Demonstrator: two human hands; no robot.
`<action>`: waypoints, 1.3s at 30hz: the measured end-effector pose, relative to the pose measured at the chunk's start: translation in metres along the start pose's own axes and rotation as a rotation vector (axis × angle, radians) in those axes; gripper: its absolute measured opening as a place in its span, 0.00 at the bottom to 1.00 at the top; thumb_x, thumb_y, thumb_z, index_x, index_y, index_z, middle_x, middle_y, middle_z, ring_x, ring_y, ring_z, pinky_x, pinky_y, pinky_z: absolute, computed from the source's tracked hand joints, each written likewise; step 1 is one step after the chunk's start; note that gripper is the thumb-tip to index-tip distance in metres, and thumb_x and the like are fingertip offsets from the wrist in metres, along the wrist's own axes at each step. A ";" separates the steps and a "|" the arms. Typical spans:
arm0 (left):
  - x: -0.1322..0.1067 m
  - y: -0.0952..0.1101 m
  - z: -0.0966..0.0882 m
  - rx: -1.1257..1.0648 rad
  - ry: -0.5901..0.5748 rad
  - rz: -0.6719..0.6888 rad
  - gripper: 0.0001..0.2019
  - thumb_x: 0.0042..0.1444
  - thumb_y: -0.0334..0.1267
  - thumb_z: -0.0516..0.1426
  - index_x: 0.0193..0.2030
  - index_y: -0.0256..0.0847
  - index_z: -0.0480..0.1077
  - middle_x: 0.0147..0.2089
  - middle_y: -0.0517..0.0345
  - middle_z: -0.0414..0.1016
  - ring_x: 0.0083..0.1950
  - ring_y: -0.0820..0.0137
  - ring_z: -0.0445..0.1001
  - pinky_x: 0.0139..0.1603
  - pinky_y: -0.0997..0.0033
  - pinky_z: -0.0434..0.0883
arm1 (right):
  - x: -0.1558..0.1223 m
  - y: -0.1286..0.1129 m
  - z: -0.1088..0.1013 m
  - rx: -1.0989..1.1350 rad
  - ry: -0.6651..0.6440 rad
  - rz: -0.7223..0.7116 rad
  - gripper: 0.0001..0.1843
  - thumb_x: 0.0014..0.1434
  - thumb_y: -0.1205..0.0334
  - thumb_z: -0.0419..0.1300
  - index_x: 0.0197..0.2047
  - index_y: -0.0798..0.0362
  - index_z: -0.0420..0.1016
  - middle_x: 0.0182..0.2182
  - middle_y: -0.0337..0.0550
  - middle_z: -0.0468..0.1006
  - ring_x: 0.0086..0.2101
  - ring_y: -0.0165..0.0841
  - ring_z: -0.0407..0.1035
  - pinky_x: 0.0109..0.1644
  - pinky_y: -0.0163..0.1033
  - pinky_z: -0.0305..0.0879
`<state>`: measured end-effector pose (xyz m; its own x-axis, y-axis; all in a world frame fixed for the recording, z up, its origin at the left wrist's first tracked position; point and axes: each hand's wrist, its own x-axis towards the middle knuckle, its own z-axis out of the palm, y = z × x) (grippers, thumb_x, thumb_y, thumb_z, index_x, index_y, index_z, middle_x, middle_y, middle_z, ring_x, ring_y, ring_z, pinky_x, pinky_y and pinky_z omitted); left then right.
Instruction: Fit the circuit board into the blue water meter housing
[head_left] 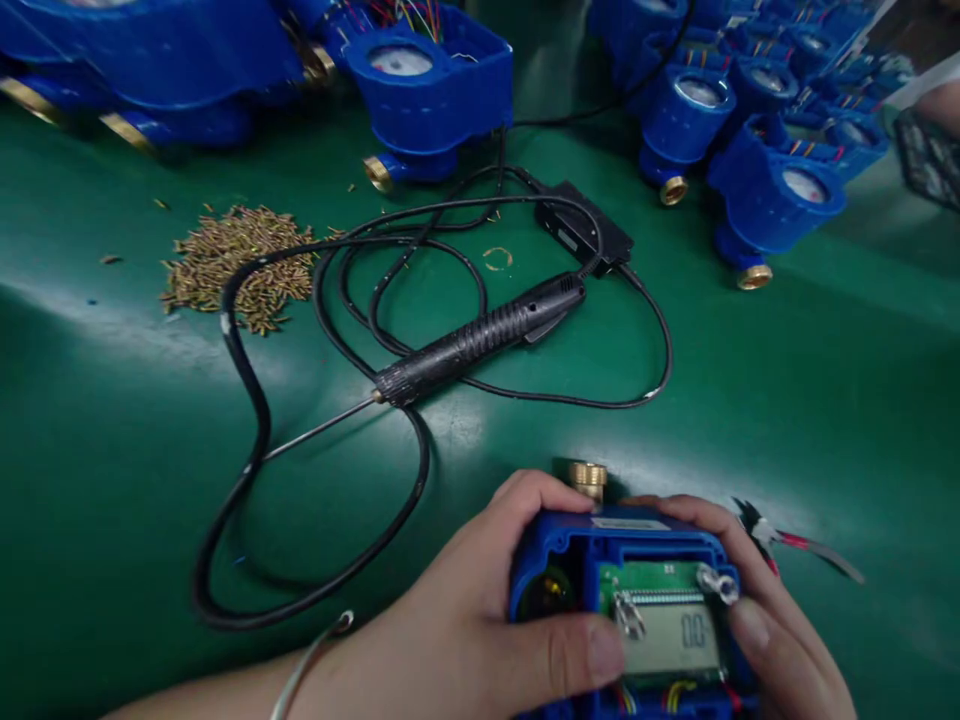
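A blue water meter [570, 545] with an open top sits at the near edge, showing a green circuit board and a grey LCD screen [671, 635]. My left hand [465, 620] wraps its left side, thumb pressed on the screen's left edge. My right hand [772, 620] grips the right side, thumb on the screen's right corner. A brass fitting [587, 480] sticks out behind the meter. Red, black and white wires [787, 540] trail out to the right.
A black electric screwdriver [480, 340] lies mid-table, its cable looped around it to a black box [585, 230]. A heap of small brass screws [232, 265] lies at left. Several blue meters [750, 130] stand at the back on the green mat [825, 380].
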<state>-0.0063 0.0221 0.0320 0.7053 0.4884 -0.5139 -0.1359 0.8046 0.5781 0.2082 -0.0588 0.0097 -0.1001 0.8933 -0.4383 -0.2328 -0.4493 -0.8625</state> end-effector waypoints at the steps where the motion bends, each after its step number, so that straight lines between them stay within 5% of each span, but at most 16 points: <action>1: 0.001 0.000 -0.001 0.014 -0.014 0.005 0.22 0.52 0.39 0.66 0.50 0.45 0.61 0.48 0.55 0.74 0.47 0.61 0.76 0.46 0.62 0.73 | 0.001 0.000 -0.001 -0.002 -0.007 -0.019 0.27 0.57 0.44 0.59 0.58 0.41 0.64 0.58 0.47 0.66 0.52 0.46 0.68 0.53 0.50 0.70; 8: 0.011 0.002 -0.002 0.196 0.019 0.106 0.21 0.52 0.40 0.66 0.49 0.41 0.64 0.45 0.55 0.75 0.44 0.65 0.74 0.43 0.69 0.71 | 0.011 0.000 -0.007 -0.028 -0.044 -0.133 0.21 0.64 0.48 0.55 0.58 0.44 0.65 0.54 0.46 0.70 0.49 0.41 0.68 0.50 0.45 0.68; 12: 0.012 0.002 0.003 0.325 0.059 0.167 0.20 0.53 0.42 0.65 0.49 0.40 0.66 0.43 0.55 0.75 0.43 0.64 0.74 0.43 0.68 0.70 | 0.017 -0.002 -0.015 -0.220 0.015 -0.321 0.19 0.66 0.51 0.55 0.59 0.40 0.67 0.59 0.42 0.65 0.56 0.38 0.63 0.59 0.47 0.62; 15: 0.008 0.002 0.007 0.481 0.170 0.277 0.23 0.54 0.43 0.65 0.55 0.44 0.67 0.52 0.54 0.72 0.50 0.61 0.72 0.48 0.66 0.69 | 0.018 -0.003 -0.021 -0.378 0.016 -0.527 0.18 0.66 0.51 0.55 0.59 0.38 0.69 0.60 0.41 0.62 0.63 0.38 0.53 0.68 0.49 0.49; 18: 0.005 0.000 0.010 0.637 0.264 0.410 0.27 0.54 0.44 0.64 0.60 0.49 0.65 0.61 0.53 0.66 0.60 0.57 0.66 0.58 0.61 0.65 | 0.014 -0.005 -0.026 -0.427 -0.111 -0.586 0.26 0.65 0.48 0.57 0.65 0.39 0.62 0.63 0.44 0.57 0.65 0.40 0.49 0.67 0.50 0.52; 25: 0.005 -0.002 0.007 0.839 0.135 0.553 0.24 0.61 0.48 0.57 0.63 0.46 0.65 0.67 0.50 0.61 0.67 0.54 0.60 0.69 0.55 0.56 | 0.011 -0.013 -0.029 -0.578 -0.089 -0.695 0.27 0.62 0.51 0.61 0.63 0.42 0.64 0.60 0.47 0.59 0.63 0.41 0.53 0.67 0.54 0.54; 29: 0.006 0.003 -0.001 1.110 0.099 0.682 0.30 0.53 0.51 0.64 0.61 0.46 0.67 0.69 0.51 0.57 0.71 0.54 0.53 0.72 0.55 0.51 | 0.015 -0.011 -0.029 -0.603 -0.083 -0.753 0.29 0.62 0.48 0.61 0.64 0.42 0.63 0.60 0.47 0.60 0.63 0.42 0.52 0.67 0.56 0.52; 39: 0.010 0.014 -0.002 1.163 0.067 0.703 0.31 0.46 0.50 0.69 0.56 0.45 0.71 0.63 0.50 0.65 0.66 0.56 0.62 0.69 0.58 0.56 | 0.017 -0.010 -0.029 -0.553 -0.091 -0.756 0.26 0.62 0.49 0.61 0.63 0.40 0.65 0.58 0.45 0.62 0.61 0.40 0.54 0.66 0.54 0.55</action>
<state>-0.0027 0.0395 0.0334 0.6913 0.7158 0.0983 0.2342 -0.3507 0.9067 0.2366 -0.0390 0.0038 -0.1903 0.9385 0.2882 0.2230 0.3272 -0.9183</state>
